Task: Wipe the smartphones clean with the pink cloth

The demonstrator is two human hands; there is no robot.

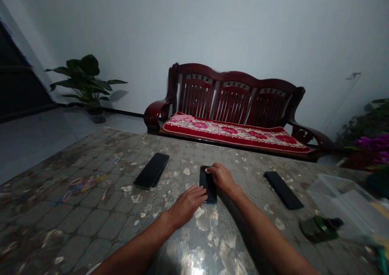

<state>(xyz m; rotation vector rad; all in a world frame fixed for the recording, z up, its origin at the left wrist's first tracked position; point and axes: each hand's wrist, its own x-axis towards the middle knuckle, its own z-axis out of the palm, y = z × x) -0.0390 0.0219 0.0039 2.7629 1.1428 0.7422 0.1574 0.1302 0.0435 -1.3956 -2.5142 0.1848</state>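
Note:
A dark phone [212, 194] lies flat on the patterned tabletop [121, 218] between my two hands. My left hand [191, 200] rests with its fingers stretched out, fingertips on the phone's lower left edge. Over the phone's upper right part, my right hand [221, 175] has its fingers pinched together on a small whitish thing, too small to name, against the screen. Another dark phone [152, 170] lies to the left, with a second flat piece partly showing under it. Farther right lies a black phone-like slab [283, 190], touched by neither hand.
Colored bands [86, 185] lie scattered at the left. On the right are a green bottle [319, 228] and a clear plastic box [346, 202]. Beyond the table's far edge stands a red wooden bench [234, 100]. Potted plant [88, 80] at back left, purple flowers [377, 145] at right.

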